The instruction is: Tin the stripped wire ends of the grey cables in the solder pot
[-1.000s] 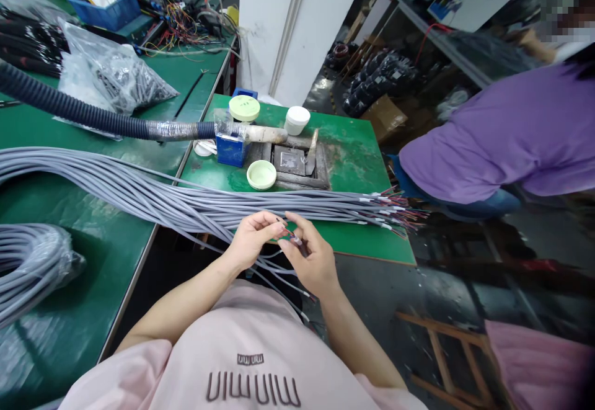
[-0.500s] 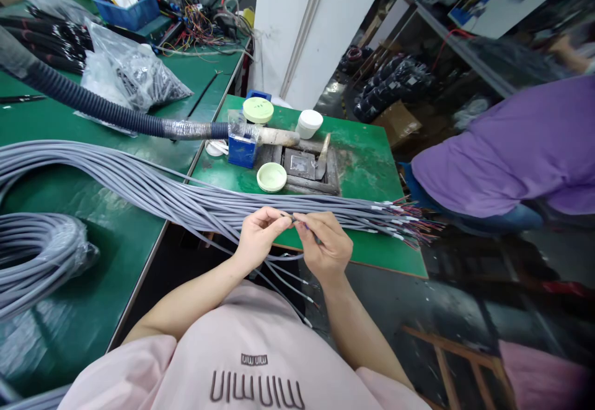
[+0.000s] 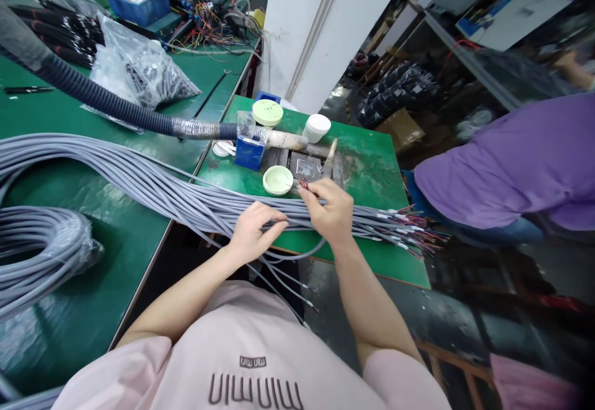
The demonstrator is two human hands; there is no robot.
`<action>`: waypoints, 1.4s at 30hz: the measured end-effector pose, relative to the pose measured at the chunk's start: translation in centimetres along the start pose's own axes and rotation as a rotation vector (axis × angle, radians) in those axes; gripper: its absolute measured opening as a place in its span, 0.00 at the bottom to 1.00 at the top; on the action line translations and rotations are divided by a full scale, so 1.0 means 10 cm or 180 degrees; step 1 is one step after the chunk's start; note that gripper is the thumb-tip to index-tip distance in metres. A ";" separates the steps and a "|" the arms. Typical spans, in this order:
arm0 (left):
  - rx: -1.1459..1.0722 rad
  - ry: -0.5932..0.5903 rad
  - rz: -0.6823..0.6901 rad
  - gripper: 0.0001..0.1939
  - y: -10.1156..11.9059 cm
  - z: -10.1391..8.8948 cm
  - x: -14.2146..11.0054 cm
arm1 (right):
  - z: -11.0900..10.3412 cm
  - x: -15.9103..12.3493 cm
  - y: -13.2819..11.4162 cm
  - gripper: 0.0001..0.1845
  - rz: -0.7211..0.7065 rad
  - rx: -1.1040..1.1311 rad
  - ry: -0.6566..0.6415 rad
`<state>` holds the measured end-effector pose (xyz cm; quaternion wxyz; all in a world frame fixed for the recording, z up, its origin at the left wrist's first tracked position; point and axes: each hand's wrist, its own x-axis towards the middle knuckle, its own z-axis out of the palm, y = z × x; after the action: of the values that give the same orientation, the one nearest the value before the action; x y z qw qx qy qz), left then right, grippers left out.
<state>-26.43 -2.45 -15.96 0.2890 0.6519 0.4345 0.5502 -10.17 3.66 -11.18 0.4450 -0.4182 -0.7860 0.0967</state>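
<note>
In the head view, your hands have parted since half a second ago: then your fingertips met over the bundle, and now your right hand [image 3: 329, 208] has gone forward toward the shallow, pale-green round dish [image 3: 277, 180], while your left hand [image 3: 255, 230] stays back. Your right thumb and fingers are pinched together on a small cluster of thin reddish wires [image 3: 304, 183], just beside the dish's right rim; you can't tell whether the tips reach over it. Your left hand is loosely curled, thumb and forefinger apart with nothing visible gripped between them, over the long bundle of grey sheathed cables [image 3: 209, 202]. Whether its hidden fingers touch the bundle you can't tell. The bundle runs across the green-topped bench [image 3: 372, 168], its frayed ends fanning out on your right. Behind the dish is a square, grey metal plate [image 3: 307, 167], with a worn flat-bladed tool [image 3: 330, 159] next to it. The dark ribbed hose [image 3: 111, 103] ends in a pale nozzle by the small blue box [image 3: 249, 152]. To your right is a person in a purple top [image 3: 502, 162].
</note>
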 end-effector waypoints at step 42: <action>0.1628 -0.0269 0.0768 0.09 -0.24 -0.04 0.01 | 0.18 0.89 0.97 0.17 0.1264 -0.2725 -0.2008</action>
<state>-27.39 -1.33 -17.84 0.0655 0.7730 0.4660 0.4255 -8.26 16.80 -11.78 -0.0473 -0.6519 -0.7563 -0.0286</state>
